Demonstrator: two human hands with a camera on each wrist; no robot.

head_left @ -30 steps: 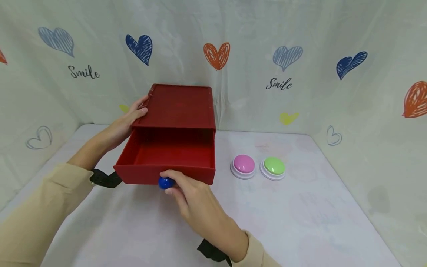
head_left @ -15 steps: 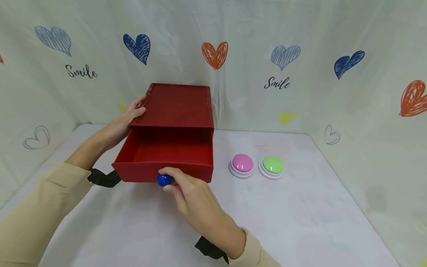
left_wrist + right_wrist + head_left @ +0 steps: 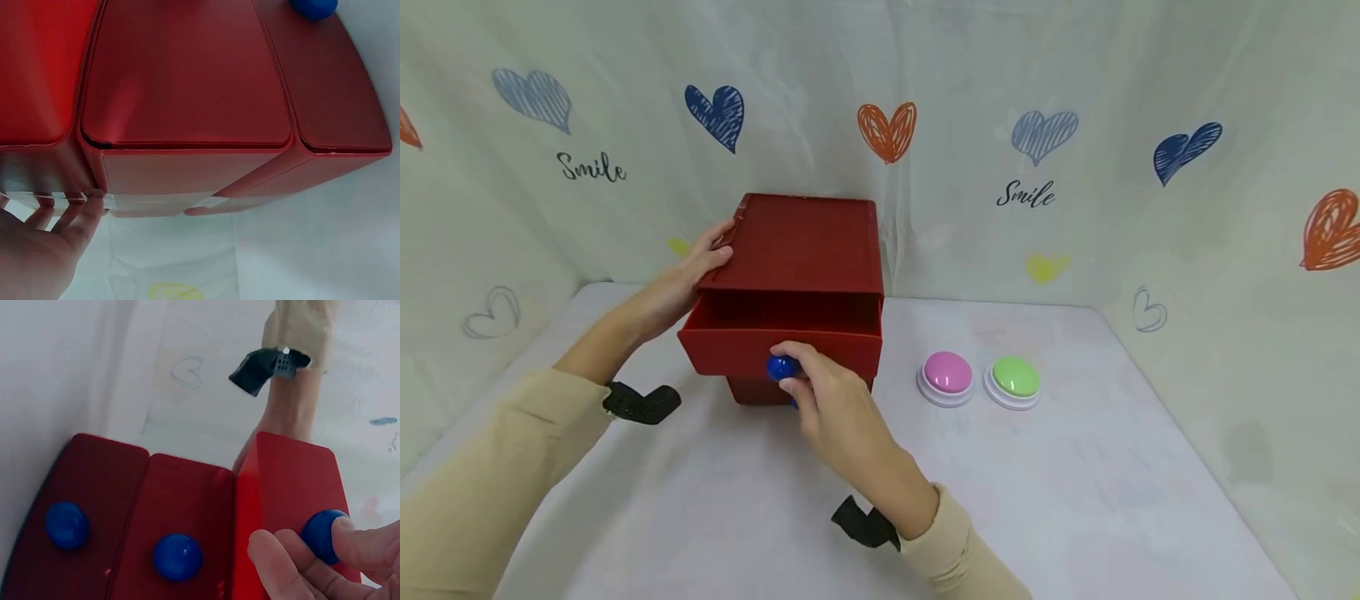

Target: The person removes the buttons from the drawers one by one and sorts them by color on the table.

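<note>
A red drawer box [image 3: 808,246] with three stacked drawers stands at the back of the table. Its top drawer [image 3: 730,354] sticks partway out of the front. My right hand [image 3: 842,421] pinches that drawer's round blue knob [image 3: 781,367] between thumb and fingers; the right wrist view shows the thumb on the knob [image 3: 322,534]. My left hand [image 3: 681,283] lies along the box's upper left side, and in the left wrist view its extended fingers [image 3: 84,225] touch the side wall. Below, the middle drawer [image 3: 181,506] and bottom drawer [image 3: 100,481] are closed, each with a blue knob.
To the right of the box, a pink push button [image 3: 947,372] and a green push button [image 3: 1016,377] sit on white bases on the white table [image 3: 1075,483]. A pale curtain [image 3: 955,67] with printed hearts hangs behind the table. Both wrists carry black straps.
The top drawer has slid inward, away from me, with my right hand moving along on its knob. Less of the drawer's inside shows. My left hand keeps its place on the box.
</note>
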